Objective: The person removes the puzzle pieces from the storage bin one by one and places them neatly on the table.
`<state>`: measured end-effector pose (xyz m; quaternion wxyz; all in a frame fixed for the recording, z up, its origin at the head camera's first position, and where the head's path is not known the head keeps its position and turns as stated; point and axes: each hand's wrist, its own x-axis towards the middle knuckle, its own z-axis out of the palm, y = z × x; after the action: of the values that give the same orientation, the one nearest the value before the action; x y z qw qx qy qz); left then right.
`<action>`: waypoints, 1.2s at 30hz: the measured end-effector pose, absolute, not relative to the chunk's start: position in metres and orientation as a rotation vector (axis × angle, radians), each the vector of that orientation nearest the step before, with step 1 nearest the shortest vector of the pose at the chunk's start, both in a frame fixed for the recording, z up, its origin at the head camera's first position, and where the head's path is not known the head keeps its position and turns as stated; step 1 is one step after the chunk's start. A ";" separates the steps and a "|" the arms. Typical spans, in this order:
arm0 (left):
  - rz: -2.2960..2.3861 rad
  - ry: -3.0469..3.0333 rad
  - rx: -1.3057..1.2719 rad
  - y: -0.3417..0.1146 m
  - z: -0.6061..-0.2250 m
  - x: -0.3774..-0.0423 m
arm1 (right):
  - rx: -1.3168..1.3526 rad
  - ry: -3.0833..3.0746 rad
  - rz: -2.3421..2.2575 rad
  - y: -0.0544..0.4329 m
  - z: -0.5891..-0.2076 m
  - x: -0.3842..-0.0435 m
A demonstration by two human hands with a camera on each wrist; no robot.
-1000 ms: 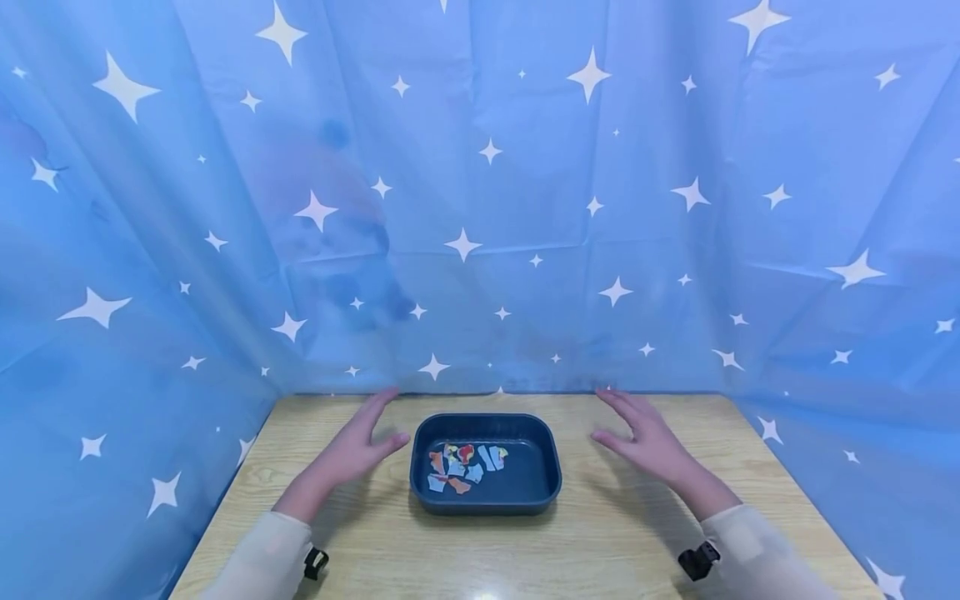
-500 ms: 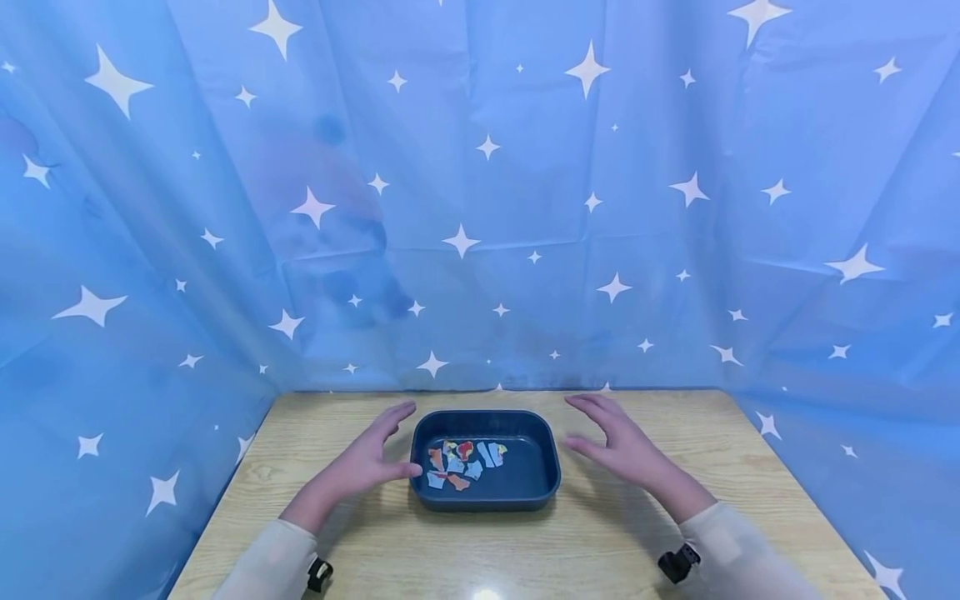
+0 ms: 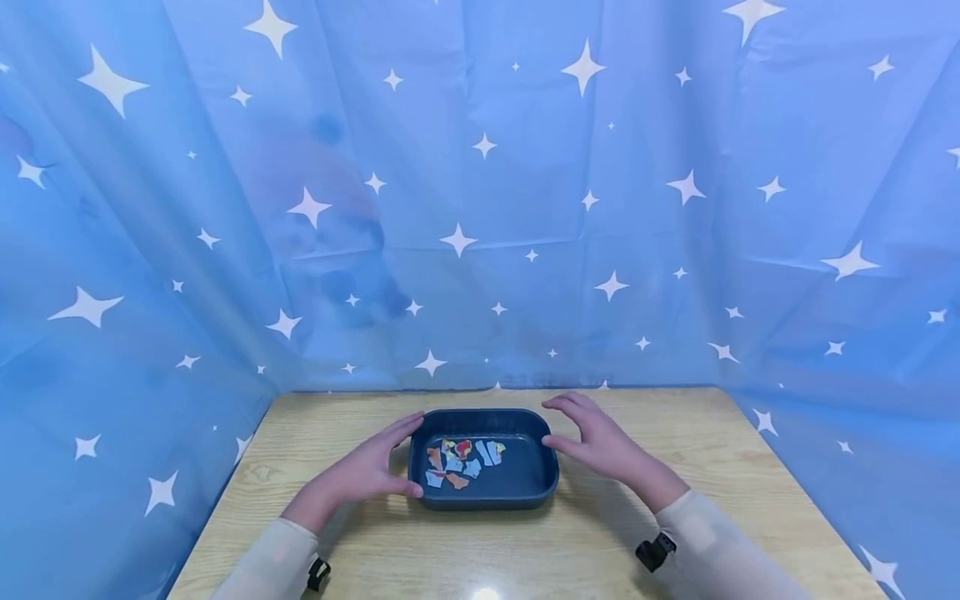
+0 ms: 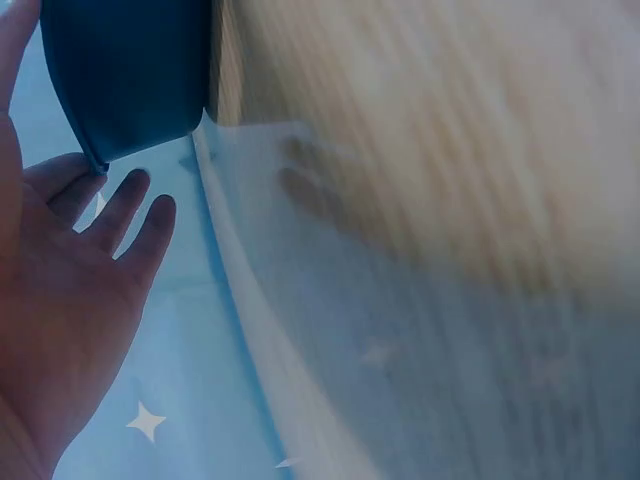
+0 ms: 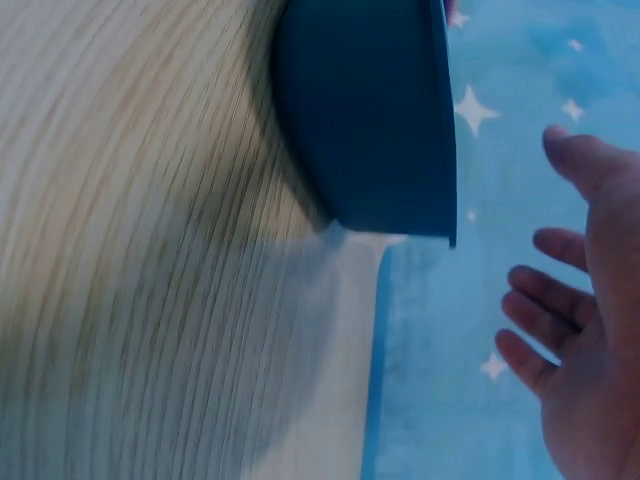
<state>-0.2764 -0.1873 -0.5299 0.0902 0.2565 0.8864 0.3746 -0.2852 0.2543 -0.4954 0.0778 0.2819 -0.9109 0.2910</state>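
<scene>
A dark blue rectangular tray [image 3: 525, 475] stands on the wooden table. Several torn-looking flat pieces [image 3: 457, 481] in white, orange, red and yellow lie in its left half. My left hand [image 3: 363, 473] is at the tray's left end, thumb by the front corner and fingers by the back one. In the left wrist view, fingertips of the left hand [image 4: 75, 260] meet the tray's rim. My right hand [image 3: 600, 440] spreads over the right end, its thumb tip overlapping the rim. The right wrist view shows the right hand [image 5: 600, 310] apart from the tray wall [image 5: 365, 120], fingers loosely bent.
The table [image 3: 480, 554] has a light wood grain. A blue curtain [image 3: 480, 183] with white stars hangs behind it and along both sides. Each wrist carries a black strapped device [image 3: 656, 552] over a pale sleeve [image 3: 720, 546].
Both hands have moved inward to the tray's ends, the right one travelling left and the left one slightly right. The tray and its pieces stay in place on the table.
</scene>
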 end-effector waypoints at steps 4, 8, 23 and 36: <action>1.082 2.645 0.790 -0.188 -0.526 -0.276 | 0.896 -2.752 0.839 0.240 -0.492 -0.288; 1.051 2.649 0.786 -0.188 -0.526 -0.277 | 0.944 -2.806 0.778 0.225 -0.494 -0.293; 1.086 2.616 0.776 -0.189 -0.527 -0.279 | 1.057 -3.060 0.593 0.175 -0.503 -0.304; 1.075 2.613 0.759 -0.190 -0.527 -0.280 | 0.973 -3.094 0.319 0.153 -0.515 -0.309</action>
<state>-0.2799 -0.1900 -0.5268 0.1076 0.2578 0.8880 0.3653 -0.3085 0.1528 -0.5152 -0.0588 0.2979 -0.9477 0.0977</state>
